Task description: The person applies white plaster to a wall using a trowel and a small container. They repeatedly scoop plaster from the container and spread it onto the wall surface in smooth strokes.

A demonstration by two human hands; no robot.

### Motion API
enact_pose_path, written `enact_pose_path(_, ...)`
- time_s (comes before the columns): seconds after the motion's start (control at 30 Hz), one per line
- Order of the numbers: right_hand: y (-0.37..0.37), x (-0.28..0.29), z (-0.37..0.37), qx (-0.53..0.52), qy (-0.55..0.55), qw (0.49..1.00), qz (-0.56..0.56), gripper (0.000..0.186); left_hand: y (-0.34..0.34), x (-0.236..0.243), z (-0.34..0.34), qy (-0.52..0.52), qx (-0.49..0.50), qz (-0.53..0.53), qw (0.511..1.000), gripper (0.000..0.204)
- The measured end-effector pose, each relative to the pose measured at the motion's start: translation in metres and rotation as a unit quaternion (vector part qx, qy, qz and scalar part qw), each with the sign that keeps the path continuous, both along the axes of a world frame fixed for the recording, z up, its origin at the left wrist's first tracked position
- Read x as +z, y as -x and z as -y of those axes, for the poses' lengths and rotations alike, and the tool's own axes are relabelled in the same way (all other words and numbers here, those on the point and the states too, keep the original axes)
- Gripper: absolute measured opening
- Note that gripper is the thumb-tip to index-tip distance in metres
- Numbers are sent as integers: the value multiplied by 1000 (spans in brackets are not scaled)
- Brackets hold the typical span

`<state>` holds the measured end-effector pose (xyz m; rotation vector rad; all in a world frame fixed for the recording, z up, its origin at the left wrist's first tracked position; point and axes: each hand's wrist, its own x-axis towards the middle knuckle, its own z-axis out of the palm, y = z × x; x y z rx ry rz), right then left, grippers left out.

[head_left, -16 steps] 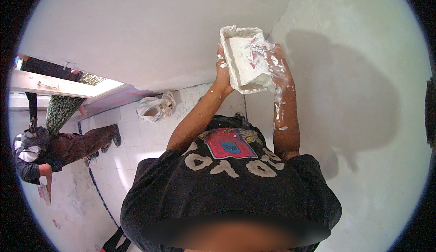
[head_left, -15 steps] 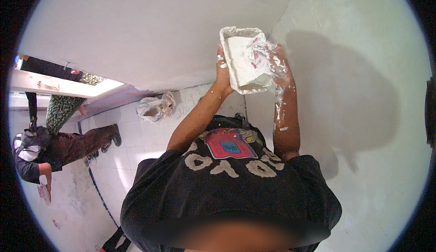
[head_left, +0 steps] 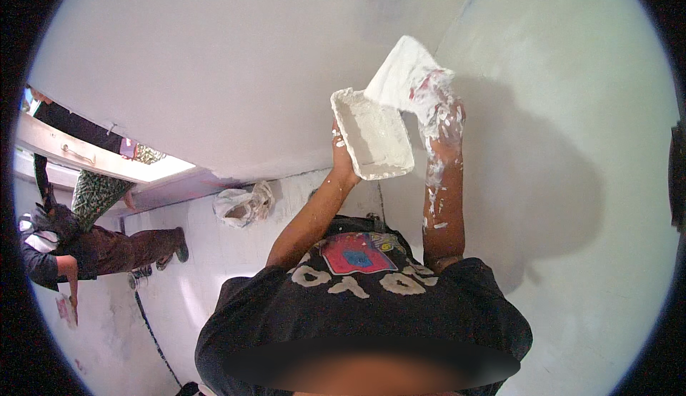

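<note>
My left hand is closed on the side of a rectangular mud pan, which is crusted with white plaster and tilted so that its coated inside shows. My right hand, smeared white up the forearm, grips a wide putty knife whose blade is covered with plaster. The blade is raised above the pan's far right corner and overlaps its far edge in view; whether they touch I cannot tell. Its handle is mostly hidden by my fingers and plaster.
A pale wall rises ahead, meeting another wall at the right corner. A crumpled plastic bag lies on the tiled floor. Another person stands at the left, near a window or door frame.
The putty knife has come out of the pan and up to the far side. The pan has shifted slightly nearer and left, showing its inside.
</note>
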<state>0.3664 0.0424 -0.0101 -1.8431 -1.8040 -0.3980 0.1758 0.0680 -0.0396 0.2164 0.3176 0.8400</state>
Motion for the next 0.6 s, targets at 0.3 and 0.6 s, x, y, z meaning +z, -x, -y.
enact_pose_path(0.3,1,50,-107,154,-440,867,-175,41,-10,2,8,-9,12,20,1000,63)
enact_pose_path(0.6,5,40,-135,129,-353,924,-72,43,-13,-13,4,-3,64,32,997,58)
